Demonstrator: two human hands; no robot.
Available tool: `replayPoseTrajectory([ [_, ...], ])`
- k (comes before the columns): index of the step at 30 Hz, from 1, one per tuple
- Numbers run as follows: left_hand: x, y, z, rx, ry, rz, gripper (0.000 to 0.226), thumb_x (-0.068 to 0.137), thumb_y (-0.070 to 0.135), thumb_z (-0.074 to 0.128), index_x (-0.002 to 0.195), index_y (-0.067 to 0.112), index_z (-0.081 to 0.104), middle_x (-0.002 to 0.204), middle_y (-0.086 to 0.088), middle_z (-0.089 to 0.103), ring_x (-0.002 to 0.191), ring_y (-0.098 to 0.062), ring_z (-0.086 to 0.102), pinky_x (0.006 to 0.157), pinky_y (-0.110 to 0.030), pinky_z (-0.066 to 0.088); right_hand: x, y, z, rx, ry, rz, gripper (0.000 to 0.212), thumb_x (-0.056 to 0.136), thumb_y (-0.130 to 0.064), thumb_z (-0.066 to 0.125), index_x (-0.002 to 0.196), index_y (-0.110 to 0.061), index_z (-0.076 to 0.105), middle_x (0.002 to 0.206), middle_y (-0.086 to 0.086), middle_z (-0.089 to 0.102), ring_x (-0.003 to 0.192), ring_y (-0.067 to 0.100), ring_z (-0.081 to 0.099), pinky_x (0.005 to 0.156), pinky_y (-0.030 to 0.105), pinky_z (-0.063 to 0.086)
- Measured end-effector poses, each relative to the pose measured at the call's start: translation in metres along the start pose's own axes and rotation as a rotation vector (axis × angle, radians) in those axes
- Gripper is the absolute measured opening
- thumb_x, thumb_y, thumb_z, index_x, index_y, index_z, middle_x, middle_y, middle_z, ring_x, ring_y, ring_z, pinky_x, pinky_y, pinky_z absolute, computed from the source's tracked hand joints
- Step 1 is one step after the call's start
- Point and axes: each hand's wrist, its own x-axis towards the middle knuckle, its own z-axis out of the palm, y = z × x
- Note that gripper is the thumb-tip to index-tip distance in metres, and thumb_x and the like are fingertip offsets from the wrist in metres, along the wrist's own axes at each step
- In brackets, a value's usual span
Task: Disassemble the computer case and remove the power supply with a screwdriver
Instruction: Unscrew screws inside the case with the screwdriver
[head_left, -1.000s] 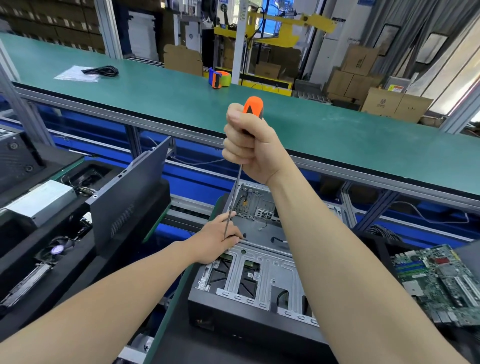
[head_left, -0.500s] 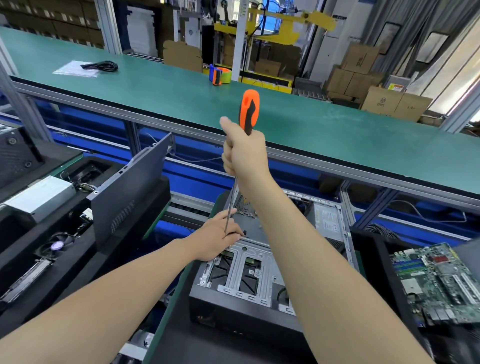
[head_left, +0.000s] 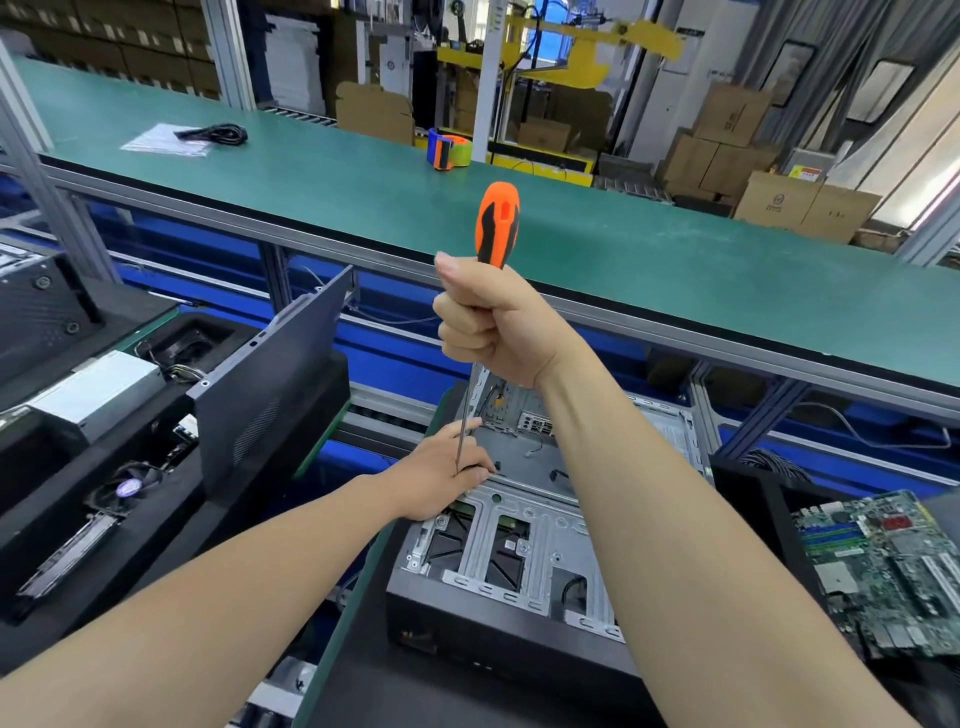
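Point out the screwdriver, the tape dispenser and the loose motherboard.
screwdriver (head_left: 497, 223): head view, on the orange and black handle above the right hand.
tape dispenser (head_left: 448, 148): head view, on its body on the green bench.
motherboard (head_left: 883, 561): head view, on the middle of the green board, at right.

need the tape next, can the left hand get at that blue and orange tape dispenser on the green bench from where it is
Probably not as things stand. The left hand is down at the computer case steadying the screwdriver, and the tape dispenser sits at the green bench's far edge.

A tape dispenser (head_left: 448, 149) and a coiled black cable (head_left: 213, 134) on a plastic sheet (head_left: 163, 141) lay well apart on the green bench (head_left: 675, 270); a bare motherboard (head_left: 893, 566) sat at right.
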Motion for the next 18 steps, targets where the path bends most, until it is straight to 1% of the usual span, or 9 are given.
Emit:
replayPoseTrajectory([
  [2, -0.001, 0.002, -0.001, -0.007, 0.006, -0.005, 0.022, 0.106, 0.033, 0.049, 0.119, 0.028, 0.067, 0.136, 0.007, 0.055, 0.142, 0.016, 0.000, 0.124, -0.043, 0.020, 0.002, 0.002, 0.008, -0.051, 0.192, -0.031, 0.047, 0.109, -0.034, 0.056, 0.073, -0.019, 0.031, 0.061, 0.001, 0.020, 0.050, 0.019, 0.015, 0.048, 0.030, 0.020],
  [5, -0.001, 0.004, -0.002, 0.011, -0.003, 0.012, 0.027, 0.107, 0.032, 0.048, 0.126, 0.027, 0.066, 0.147, 0.008, 0.050, 0.148, 0.009, 0.002, 0.126, -0.043, 0.019, 0.002, 0.013, 0.028, -0.082, 0.693, -0.073, 0.043, 0.099, -0.047, 0.071, 0.074, -0.021, 0.048, 0.061, 0.001, 0.036, 0.052, 0.020, 0.031, 0.051, 0.032, 0.032],
  [7, -0.002, 0.007, -0.003, 0.035, -0.017, 0.022, 0.033, 0.108, 0.033, 0.046, 0.136, 0.025, 0.061, 0.150, 0.009, 0.047, 0.152, -0.002, 0.010, 0.125, -0.043, 0.020, 0.000, 0.022, 0.037, -0.122, 1.082, -0.099, 0.049, 0.096, -0.054, 0.072, 0.067, -0.024, 0.046, 0.056, -0.009, 0.041, 0.053, 0.013, 0.037, 0.053, 0.026, 0.035],
  [8, -0.003, 0.008, -0.003, 0.034, -0.014, 0.016, 0.035, 0.108, 0.034, 0.046, 0.139, 0.023, 0.059, 0.150, 0.008, 0.047, 0.152, -0.005, 0.013, 0.124, -0.043, 0.022, 0.000, 0.025, 0.038, -0.111, 1.205, -0.120, 0.052, 0.098, -0.055, 0.068, 0.065, -0.023, 0.044, 0.052, -0.011, 0.041, 0.050, 0.009, 0.037, 0.050, 0.022, 0.034],
  [9, -0.003, 0.010, -0.002, 0.034, -0.006, 0.011, 0.037, 0.107, 0.034, 0.047, 0.141, 0.021, 0.057, 0.150, 0.007, 0.046, 0.152, -0.006, 0.014, 0.124, -0.043, 0.022, 0.000, 0.026, 0.038, -0.080, 1.264, -0.142, 0.053, 0.101, -0.053, 0.066, 0.063, -0.023, 0.042, 0.049, -0.012, 0.040, 0.047, 0.007, 0.036, 0.049, 0.023, 0.034],
  [11, -0.003, 0.010, -0.002, 0.042, 0.001, 0.012, 0.039, 0.108, 0.034, 0.046, 0.143, 0.019, 0.055, 0.151, 0.006, 0.045, 0.152, -0.006, 0.014, 0.124, -0.043, 0.023, 0.002, 0.026, 0.037, -0.016, 1.284, -0.149, 0.057, 0.101, -0.049, 0.067, 0.059, -0.024, 0.037, 0.046, -0.012, 0.036, 0.044, 0.006, 0.034, 0.053, 0.029, 0.033],
  [13, -0.003, 0.009, -0.001, 0.060, -0.011, 0.021, 0.037, 0.108, 0.035, 0.045, 0.141, 0.021, 0.057, 0.150, 0.007, 0.047, 0.152, -0.005, 0.012, 0.124, -0.043, 0.023, 0.004, 0.024, 0.036, 0.013, 1.229, -0.120, 0.062, 0.098, -0.050, 0.070, 0.056, -0.024, 0.032, 0.045, -0.011, 0.032, 0.043, 0.007, 0.031, 0.053, 0.029, 0.031],
  [15, -0.002, 0.005, -0.001, 0.066, -0.024, 0.031, 0.034, 0.108, 0.036, 0.044, 0.136, 0.026, 0.061, 0.150, 0.011, 0.047, 0.153, -0.004, 0.009, 0.124, -0.044, 0.022, 0.006, 0.023, 0.032, 0.005, 1.043, -0.093, 0.060, 0.100, -0.046, 0.068, 0.059, -0.023, 0.031, 0.049, -0.009, 0.029, 0.044, 0.012, 0.029, 0.049, 0.027, 0.028],
  [18, 0.000, -0.002, 0.002, 0.010, -0.003, 0.027, 0.026, 0.106, 0.036, 0.048, 0.123, 0.027, 0.066, 0.143, 0.012, 0.051, 0.151, 0.007, 0.001, 0.124, -0.044, 0.023, 0.003, 0.022, 0.021, -0.003, 0.606, -0.075, 0.055, 0.104, -0.027, 0.063, 0.060, -0.025, 0.029, 0.051, -0.004, 0.024, 0.043, 0.017, 0.019, 0.046, 0.025, 0.022],
])
